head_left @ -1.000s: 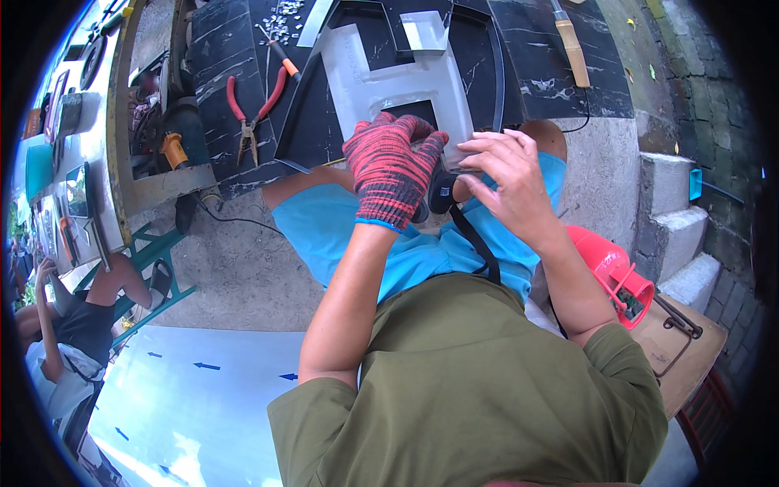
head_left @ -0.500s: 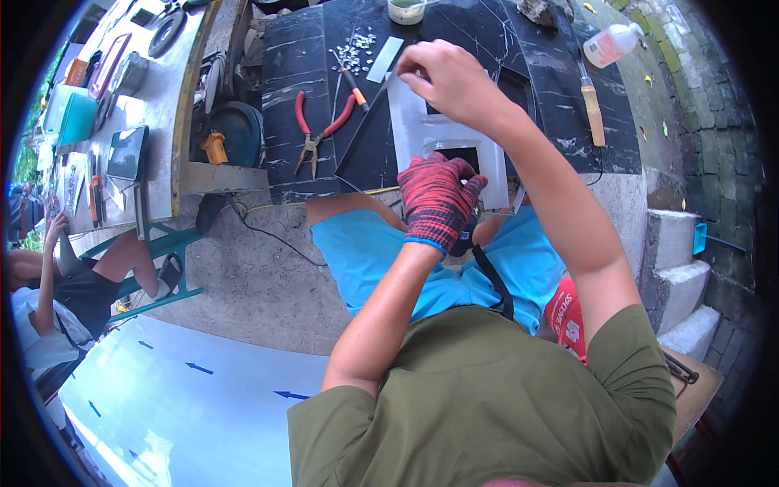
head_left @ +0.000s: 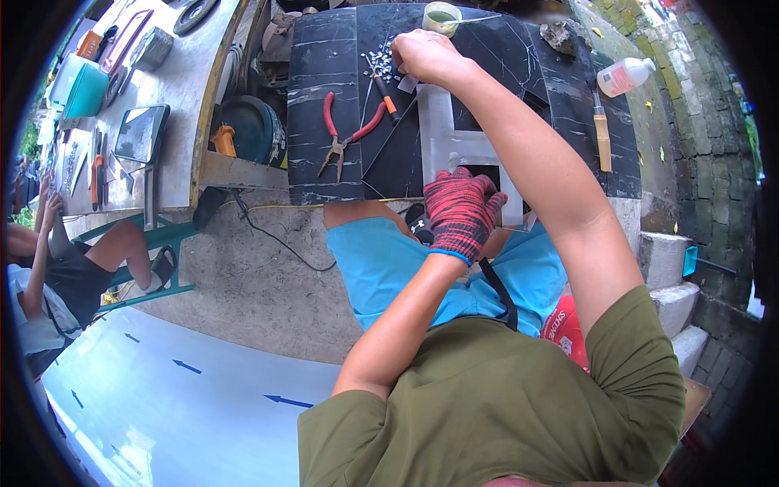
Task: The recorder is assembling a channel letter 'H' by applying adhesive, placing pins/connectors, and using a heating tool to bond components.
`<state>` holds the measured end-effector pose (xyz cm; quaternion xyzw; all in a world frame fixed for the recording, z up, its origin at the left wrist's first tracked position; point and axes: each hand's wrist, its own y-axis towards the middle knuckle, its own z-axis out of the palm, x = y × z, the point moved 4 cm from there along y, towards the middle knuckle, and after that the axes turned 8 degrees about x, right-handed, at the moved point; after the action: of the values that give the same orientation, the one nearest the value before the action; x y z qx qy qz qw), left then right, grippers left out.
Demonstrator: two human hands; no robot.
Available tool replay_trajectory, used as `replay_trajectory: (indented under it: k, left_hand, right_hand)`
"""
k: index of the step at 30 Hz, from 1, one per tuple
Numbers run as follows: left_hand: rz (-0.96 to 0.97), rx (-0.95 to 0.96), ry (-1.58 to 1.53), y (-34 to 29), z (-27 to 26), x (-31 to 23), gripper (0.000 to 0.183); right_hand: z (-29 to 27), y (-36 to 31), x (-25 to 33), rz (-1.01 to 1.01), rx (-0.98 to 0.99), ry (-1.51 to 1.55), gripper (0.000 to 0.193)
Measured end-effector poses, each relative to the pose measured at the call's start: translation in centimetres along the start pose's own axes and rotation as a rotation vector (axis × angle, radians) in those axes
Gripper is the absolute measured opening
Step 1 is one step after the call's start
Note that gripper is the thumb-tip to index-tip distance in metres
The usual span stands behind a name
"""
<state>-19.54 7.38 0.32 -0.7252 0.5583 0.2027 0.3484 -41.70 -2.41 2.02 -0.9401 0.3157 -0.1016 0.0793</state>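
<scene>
My left hand, in a red knit glove, grips the near end of a pale grey metal frame piece that lies on a black marbled slab. My bare right hand reaches far forward and pinches at a pile of small silver screws on the slab; whether it holds one is hidden by the fingers. A screwdriver with an orange and black handle lies just left of the frame. Red-handled pliers rest on the slab further left.
A small cup of greenish liquid, a white bottle and a wooden-handled tool sit on the slab. A cluttered workbench stands left. Another person sits at far left. A white sheet with blue arrows lies below.
My right hand has gone from the frame near my lap out to the screw pile at the far end of the slab. The gloved left hand stays on the frame's near end.
</scene>
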Motion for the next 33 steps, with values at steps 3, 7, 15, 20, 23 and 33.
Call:
replay_trajectory:
  k: [3,7,15,20,23,33]
  left_hand:
    - [0.000,0.010,0.011,0.0,0.1,0.1,0.026]
    - [0.009,0.001,0.031,0.1,0.2,0.1,0.027]
    - [0.038,-0.033,-0.002,-0.1,0.0,0.0,0.023]
    - [0.022,-0.043,0.072,0.0,0.2,-0.1,0.024]
    - [0.054,-0.057,0.075,0.2,0.0,-0.1,0.023]
    - [0.006,-0.003,0.127,0.4,0.3,-0.1,0.029]
  right_hand:
    - [0.1,0.2,0.2,-0.006,-0.008,0.040,0.019]
    - [-0.9,-0.8,0.3,-0.007,-0.014,0.071,0.020]
    - [-5.1,-13.8,-3.6,-0.136,-0.333,0.451,0.020]
    - [-1.6,-23.9,-6.4,0.133,-0.145,0.188,0.015]
    - [2.0,-26.5,-6.3,0.217,-0.110,0.177,0.015]
    - [4.7,-27.9,-6.9,0.308,-0.179,0.218,0.015]
